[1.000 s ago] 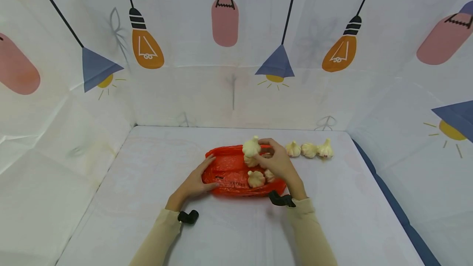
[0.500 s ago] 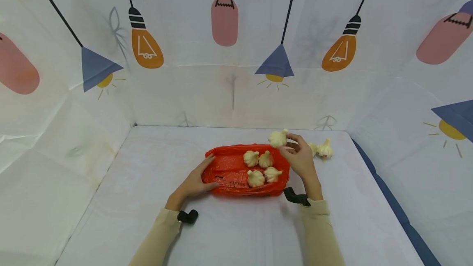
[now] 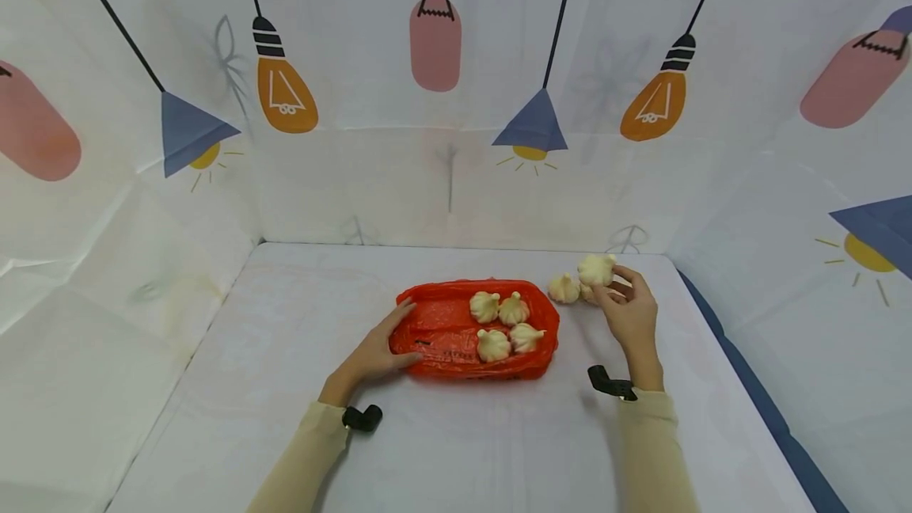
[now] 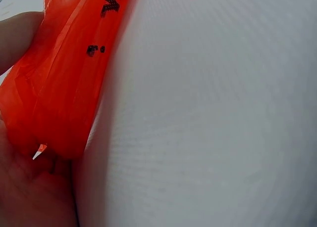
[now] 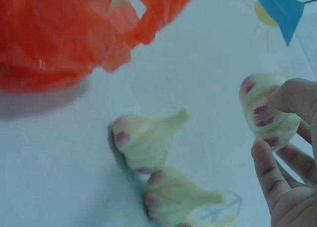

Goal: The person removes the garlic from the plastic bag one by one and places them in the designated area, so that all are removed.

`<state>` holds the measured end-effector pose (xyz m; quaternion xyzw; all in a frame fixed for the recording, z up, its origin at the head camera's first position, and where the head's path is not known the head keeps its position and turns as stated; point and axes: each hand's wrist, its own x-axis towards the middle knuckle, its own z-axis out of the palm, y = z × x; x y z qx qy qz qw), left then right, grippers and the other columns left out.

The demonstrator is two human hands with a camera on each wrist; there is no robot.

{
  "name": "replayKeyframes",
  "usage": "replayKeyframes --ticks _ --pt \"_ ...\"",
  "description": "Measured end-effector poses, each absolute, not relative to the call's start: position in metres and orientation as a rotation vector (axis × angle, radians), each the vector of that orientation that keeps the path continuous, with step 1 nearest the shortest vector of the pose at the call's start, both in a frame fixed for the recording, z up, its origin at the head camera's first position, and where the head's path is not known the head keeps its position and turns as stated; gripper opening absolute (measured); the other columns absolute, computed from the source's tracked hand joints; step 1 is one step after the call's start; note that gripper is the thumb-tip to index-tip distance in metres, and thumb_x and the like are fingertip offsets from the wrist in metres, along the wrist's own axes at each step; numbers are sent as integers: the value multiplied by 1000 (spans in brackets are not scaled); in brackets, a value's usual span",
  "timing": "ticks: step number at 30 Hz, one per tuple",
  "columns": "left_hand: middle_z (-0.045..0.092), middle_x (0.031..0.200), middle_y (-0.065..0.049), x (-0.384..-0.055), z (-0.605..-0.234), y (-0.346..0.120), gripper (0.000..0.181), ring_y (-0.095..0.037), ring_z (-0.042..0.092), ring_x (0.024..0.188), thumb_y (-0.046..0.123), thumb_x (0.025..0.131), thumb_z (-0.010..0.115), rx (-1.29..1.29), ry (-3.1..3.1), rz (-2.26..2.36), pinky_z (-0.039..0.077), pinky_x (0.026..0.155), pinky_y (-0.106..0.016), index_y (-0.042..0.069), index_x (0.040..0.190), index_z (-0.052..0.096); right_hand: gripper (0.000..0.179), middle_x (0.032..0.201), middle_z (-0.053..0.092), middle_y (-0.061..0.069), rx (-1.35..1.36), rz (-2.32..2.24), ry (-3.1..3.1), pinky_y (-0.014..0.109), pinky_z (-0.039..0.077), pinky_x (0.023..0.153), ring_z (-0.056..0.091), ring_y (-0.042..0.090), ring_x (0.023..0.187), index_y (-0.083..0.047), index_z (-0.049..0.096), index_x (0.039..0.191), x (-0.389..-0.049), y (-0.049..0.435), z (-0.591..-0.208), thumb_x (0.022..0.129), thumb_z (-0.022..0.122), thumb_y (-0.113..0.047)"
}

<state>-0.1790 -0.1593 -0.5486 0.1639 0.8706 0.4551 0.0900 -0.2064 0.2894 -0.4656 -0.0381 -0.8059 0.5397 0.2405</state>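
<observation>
In the head view, a red plastic bag (image 3: 438, 315) with black print lies spread like a shallow tray, and several garlic bulbs (image 3: 493, 345) sit in its right half. My left hand (image 3: 372, 348) holds the bag's left end, thumb at the near side, fingers along the left rim. Further right, my right hand (image 3: 632, 315) pinches a garlic bulb (image 3: 595, 269) between thumb and fingers, above a row of bulbs on the table. The row's left bulb (image 3: 564, 288) shows whole; the others are partly hidden. Purple patches mark the held bulb (image 5: 262, 113) in the right wrist view.
Everything lies on a white-covered table (image 3: 442, 442), with white sheeting (image 3: 399, 180) printed with lamps and bulbs behind and at both sides. A dark blue strip (image 3: 748, 378) runs along the table's right edge. Each wrist wears a black camera mount (image 3: 363, 418).
My right hand has carried the garlic bulb rightward, from above the bag to over the row of bulbs. The left hand and the bag have stayed in place.
</observation>
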Motion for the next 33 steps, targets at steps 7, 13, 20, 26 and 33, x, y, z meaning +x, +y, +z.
replayKeyframes --ticks 7,13,20,26,33 --pt "21 172 5 -178 -548 -158 97 -30 20 159 43 84 82 486 2592 1344 23 125 -62 23 164 30 52 131 61 23 -140 1352 -2205 0 48 71 59 -12 89 8 60 133 -205 317 -477 85 79 -1" --pt "22 172 5 -178 -546 -157 97 -30 21 159 43 85 82 487 2598 1337 23 125 -62 22 164 30 52 129 61 26 -164 1262 -2226 -2 46 69 58 -13 88 9 61 132 -201 336 -481 84 80 0" --pt "21 172 5 -178 -545 -156 96 -30 21 159 44 84 82 488 2597 1336 23 125 -62 23 163 31 53 132 62 25 -270 1165 -2278 -4 43 70 52 -17 87 6 60 134 -195 361 -485 86 79 -6" --pt "21 172 6 -180 -547 -157 97 -30 21 159 44 85 82 500 2605 1331 22 125 -61 23 164 30 54 133 62 25 -313 1158 -2271 -4 43 70 54 -15 87 5 60 135 -192 380 -487 86 79 -7" --pt "22 172 3 -180 -547 -159 97 -32 22 158 43 86 82 516 2612 1325 22 125 -63 21 164 29 54 131 61 28 -324 1185 -2254 -4 42 71 53 -17 84 9 58 135 -191 393 -487 87 77 -4"
